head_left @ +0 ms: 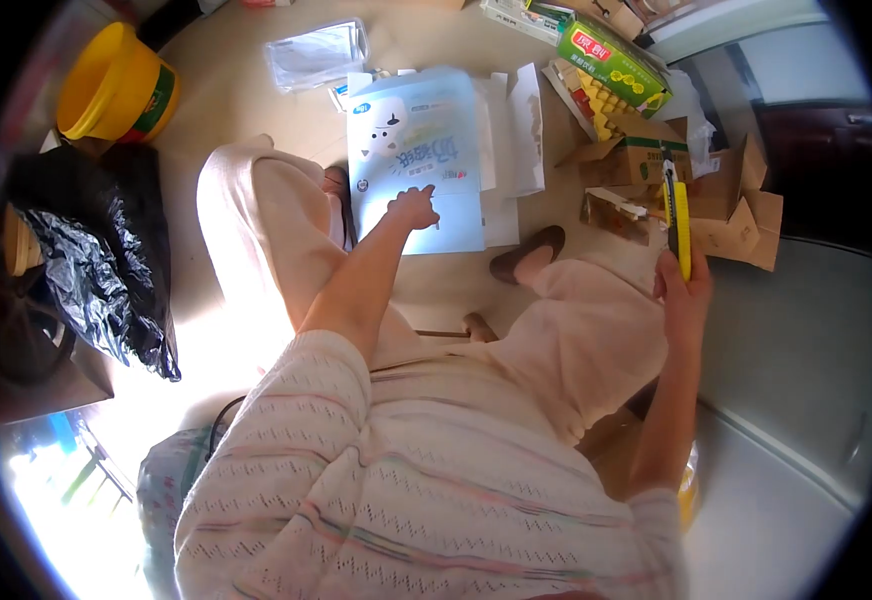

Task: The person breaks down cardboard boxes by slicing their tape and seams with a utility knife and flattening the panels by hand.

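Left hand point(416, 208) half-open, seemingly resting on blue carton point(414, 150) flat on floor point(226, 85), right hand point(684, 285) wrapped round yellow cutter point(682, 225); carton's likely light, stiffish, creasable, best held by side edges.

Sunlit room with a beige floor point(206, 110).
The floor is smooth and bleaches to white in a bright patch point(206, 345) on the view's left; below that, a glaring opening point(66, 520) is too overexposed to make out. On the right stands a flat grey panel point(786, 340), a pale strip point(778, 458) along its lower edge, with a glossy dark-red surface point(816, 150) beyond it.
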Demonstrator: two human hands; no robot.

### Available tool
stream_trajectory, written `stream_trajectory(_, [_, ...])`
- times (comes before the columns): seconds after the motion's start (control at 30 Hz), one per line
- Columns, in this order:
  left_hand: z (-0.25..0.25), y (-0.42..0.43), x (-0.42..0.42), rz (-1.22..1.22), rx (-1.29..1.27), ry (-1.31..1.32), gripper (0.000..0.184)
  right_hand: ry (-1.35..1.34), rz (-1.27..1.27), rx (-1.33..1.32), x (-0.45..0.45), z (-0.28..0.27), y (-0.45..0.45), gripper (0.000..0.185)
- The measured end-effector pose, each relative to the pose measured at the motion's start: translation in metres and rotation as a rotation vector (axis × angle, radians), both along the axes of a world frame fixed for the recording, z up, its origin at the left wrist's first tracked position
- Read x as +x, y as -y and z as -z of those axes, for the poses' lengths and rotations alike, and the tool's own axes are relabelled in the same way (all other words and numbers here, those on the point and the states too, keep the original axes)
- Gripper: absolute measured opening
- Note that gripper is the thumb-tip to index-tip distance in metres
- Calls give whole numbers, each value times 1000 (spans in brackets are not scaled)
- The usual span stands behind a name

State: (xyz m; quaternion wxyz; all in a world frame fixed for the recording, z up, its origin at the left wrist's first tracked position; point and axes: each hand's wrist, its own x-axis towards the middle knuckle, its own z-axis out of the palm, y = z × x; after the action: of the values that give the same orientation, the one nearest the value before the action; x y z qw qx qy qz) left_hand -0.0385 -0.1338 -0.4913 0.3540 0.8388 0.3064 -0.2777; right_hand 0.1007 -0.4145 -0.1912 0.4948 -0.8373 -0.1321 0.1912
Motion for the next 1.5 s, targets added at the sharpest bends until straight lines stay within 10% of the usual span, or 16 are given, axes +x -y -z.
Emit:
stream_trajectory(0.33, [8, 13, -18, 102, 90, -70, 61, 220, -200, 201, -47, -62, -2, 47])
stream_trajectory(1.0, [41, -10, 20, 14, 177, -24, 50, -312, -311, 168, 18, 52, -138, 43])
stream_trajectory(1.37, [88, -80, 177, 420, 559, 332, 55, -568, -62, 173, 55, 94, -170, 43])
stream_trajectory(1.5, [117, -99, 183, 455, 406, -3, 59, -590, -20, 71, 69, 90, -169, 46])
